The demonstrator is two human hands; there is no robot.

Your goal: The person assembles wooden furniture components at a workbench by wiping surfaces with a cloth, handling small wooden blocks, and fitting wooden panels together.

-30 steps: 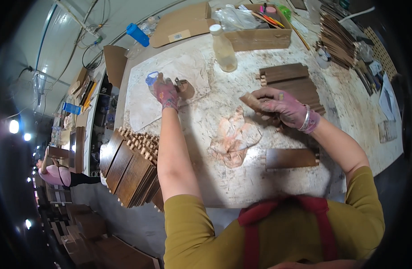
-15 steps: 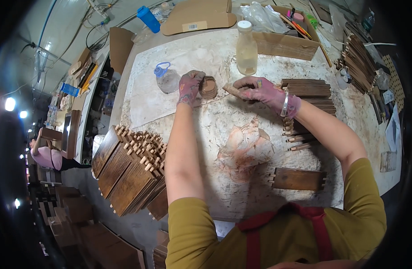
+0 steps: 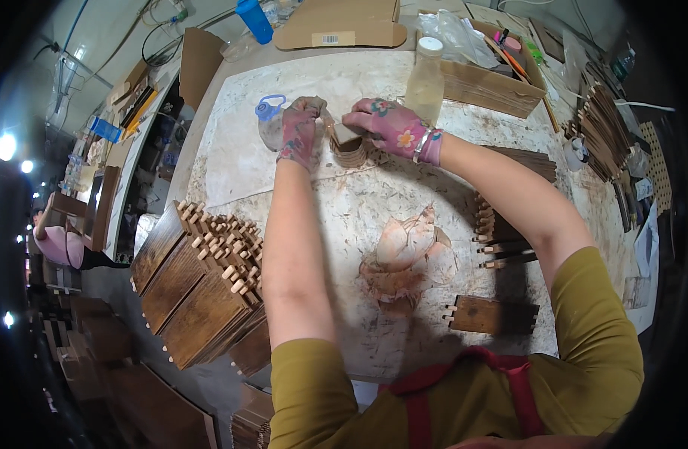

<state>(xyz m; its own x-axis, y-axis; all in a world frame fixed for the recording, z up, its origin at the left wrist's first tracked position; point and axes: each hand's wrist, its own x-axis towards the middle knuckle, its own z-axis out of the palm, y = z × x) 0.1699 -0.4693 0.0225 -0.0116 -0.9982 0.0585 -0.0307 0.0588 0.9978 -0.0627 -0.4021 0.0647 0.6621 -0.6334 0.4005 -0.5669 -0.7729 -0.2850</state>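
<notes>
The glue-stained table (image 3: pixel 359 217) now carries both hands far out from the body; a second ago they were apart. The right hand (image 3: pixel 393 127) has carried a small wooden piece (image 3: pixel 349 144) across to the left hand (image 3: pixel 299 131), and both now grip it between them, beside a clear bottle (image 3: pixel 425 78) just beyond the right hand.

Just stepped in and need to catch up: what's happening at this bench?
A person in patterned gloves works at a stained table. The left hand and right hand meet over a small wooden piece beside a clear plastic bottle. Stacks of dowelled wooden panels wait at the table's left edge.
</notes>
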